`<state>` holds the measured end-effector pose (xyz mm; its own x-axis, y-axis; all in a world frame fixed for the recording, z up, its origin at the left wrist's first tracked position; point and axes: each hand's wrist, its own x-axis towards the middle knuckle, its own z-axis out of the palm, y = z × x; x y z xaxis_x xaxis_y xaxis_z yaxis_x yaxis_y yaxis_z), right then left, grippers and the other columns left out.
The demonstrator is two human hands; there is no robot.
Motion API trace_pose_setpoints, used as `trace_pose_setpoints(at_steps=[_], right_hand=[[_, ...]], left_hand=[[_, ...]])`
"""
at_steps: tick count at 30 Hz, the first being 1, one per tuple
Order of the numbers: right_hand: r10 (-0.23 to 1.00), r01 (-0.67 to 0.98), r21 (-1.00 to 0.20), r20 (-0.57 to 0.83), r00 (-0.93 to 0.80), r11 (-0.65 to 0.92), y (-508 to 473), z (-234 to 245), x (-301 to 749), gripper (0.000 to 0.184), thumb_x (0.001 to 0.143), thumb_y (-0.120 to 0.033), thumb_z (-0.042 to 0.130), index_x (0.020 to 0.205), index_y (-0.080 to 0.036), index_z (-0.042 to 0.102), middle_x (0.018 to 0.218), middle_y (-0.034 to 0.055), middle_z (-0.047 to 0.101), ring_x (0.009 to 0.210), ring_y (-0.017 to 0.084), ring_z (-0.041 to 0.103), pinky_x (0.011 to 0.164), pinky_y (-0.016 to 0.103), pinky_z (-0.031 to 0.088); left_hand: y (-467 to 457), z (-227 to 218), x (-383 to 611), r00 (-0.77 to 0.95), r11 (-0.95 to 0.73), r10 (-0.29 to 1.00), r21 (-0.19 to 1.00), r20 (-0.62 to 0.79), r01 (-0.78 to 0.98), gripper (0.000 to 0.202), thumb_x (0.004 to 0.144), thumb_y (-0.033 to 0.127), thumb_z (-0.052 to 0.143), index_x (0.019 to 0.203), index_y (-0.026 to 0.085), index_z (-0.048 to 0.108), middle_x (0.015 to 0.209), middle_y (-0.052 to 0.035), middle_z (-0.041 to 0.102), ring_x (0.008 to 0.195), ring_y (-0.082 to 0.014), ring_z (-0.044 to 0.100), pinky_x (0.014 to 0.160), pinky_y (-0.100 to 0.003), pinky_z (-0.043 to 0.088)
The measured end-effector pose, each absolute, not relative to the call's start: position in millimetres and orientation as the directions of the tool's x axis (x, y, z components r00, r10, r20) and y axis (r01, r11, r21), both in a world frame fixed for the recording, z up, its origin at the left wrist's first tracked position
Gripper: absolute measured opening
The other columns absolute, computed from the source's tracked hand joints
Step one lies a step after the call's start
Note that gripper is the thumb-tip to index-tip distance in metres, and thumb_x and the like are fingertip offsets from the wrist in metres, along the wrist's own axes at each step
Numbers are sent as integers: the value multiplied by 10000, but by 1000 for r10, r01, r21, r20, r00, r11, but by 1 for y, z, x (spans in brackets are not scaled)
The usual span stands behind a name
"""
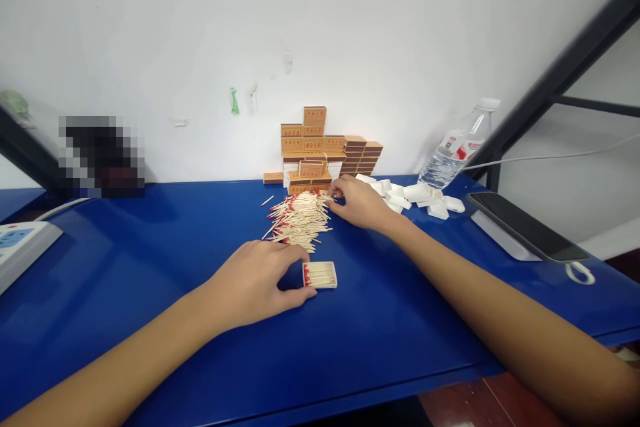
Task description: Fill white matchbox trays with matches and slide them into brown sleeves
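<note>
White tray (335,276) (matches (321,275) inside): left hand (255,280) pinching its left end. Right hand (357,201) curled, far right of match pile (297,220); can't tell if pinching.

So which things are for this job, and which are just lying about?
Seem to belong:
red-tipped wooden matches, piled
small white open tray holding matches
stacked orange-brown rectangular matchboxes
loose white boxy pieces

Seem just lying about:
clear plastic bottle, white cap
flat black rectangular phone
</note>
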<state>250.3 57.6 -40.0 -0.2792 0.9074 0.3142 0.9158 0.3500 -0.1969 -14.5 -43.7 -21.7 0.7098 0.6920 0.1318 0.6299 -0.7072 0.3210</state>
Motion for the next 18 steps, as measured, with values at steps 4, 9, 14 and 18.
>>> trace_pose_setpoints(at_steps=[4, 9, 14, 18], right_hand=[[903, 914, -192, 322, -285, 357, 57, -41, 251, 104, 937, -270, 655, 939, -167, 663, 983, 93, 673, 839, 199, 599, 718, 308, 386], [889, 916, -133, 327, -321, 379, 52, -38, 253, 182, 991, -300, 614, 919, -164, 712, 961, 92, 672, 803, 194, 582, 692, 316, 363], [879, 917, -97, 338, -335, 387, 43, -30, 260, 212, 998, -300, 606, 901, -162, 734, 934, 93, 668, 811, 202, 581, 694, 319, 359], [866, 896, -163, 373, -332, 414, 35, -22, 270, 175, 964, -292, 643, 900, -173, 755, 864, 70, 657, 758, 193, 572, 678, 317, 364]], left_hand=[[-44, -23, -13, 715, -708, 689, 321, 119, 629, 324, 915, 487, 700, 1121, 237, 719, 626, 46, 533, 557, -156, 516, 566, -280, 322], [-41, -23, -13, 695, -693, 709, 302, 122, 654, 340, 911, 480, 708, 1139, 228, 724, 631, 39, 540, 563, -163, 527, 569, -281, 319], [-40, -25, -15, 683, -687, 718, 299, 135, 663, 358, 918, 483, 704, 1169, 228, 722, 616, 43, 535, 556, -164, 526, 570, -284, 326], [-39, -26, -15, 664, -678, 731, 290, 160, 676, 346, 930, 477, 688, 1168, 230, 726, 606, 43, 531, 559, -165, 535, 572, -286, 328]])
